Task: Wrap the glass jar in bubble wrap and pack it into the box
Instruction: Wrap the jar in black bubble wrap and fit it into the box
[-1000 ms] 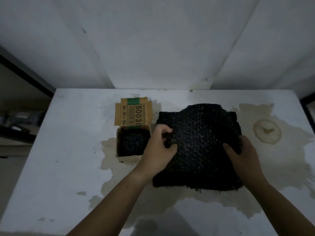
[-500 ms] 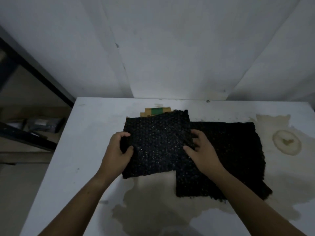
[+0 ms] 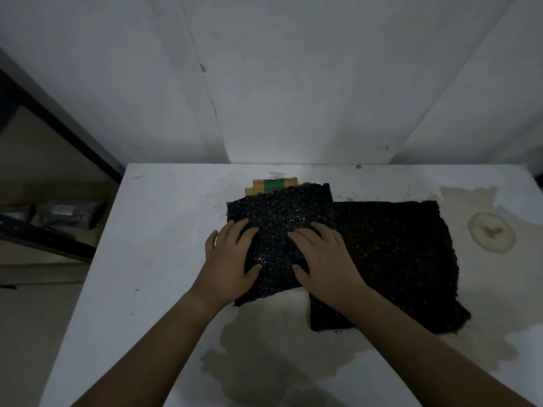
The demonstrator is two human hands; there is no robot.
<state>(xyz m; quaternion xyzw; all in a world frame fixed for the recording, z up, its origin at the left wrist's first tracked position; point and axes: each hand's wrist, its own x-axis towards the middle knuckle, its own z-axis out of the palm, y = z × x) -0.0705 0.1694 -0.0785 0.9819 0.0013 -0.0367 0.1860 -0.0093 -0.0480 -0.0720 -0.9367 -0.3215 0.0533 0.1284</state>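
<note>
**A:** Start at the left. What's new?

**B:** The left hand no longer pinches the edge of the small sheet. It now lies flat on the sheet just left of centre, with its fingers straight and spread.

**A:** And the box?

**B:** A second ago it stood open with a dark bundle inside. Now the small sheet covers it, and only the yellow and green top of the box shows above the sheet's far edge.

**A:** Where's the jar?

**B:** It isn't visible. I'd guess the bundle in the box was the jar already wrapped, but I can't tell from here.

**A:** And the right hand?

**B:** The right hand has come over from the big sheet. It also lies palm down on the small sheet at centre, with its fingers apart and gripping nothing.

**A:** What's further right?

**B:** The big sheet lies flat on the table, right of centre, with its left edge tucked under the small one. A ring stain sits beyond it at the right edge of the frame.

**A:** What does that mean for the job?

**B:** I'd say the small sheet is going in as top padding, with both palms pressing it down over the box. It still overhangs the box on every side, so it needs tucking in before the flap can close.
</note>
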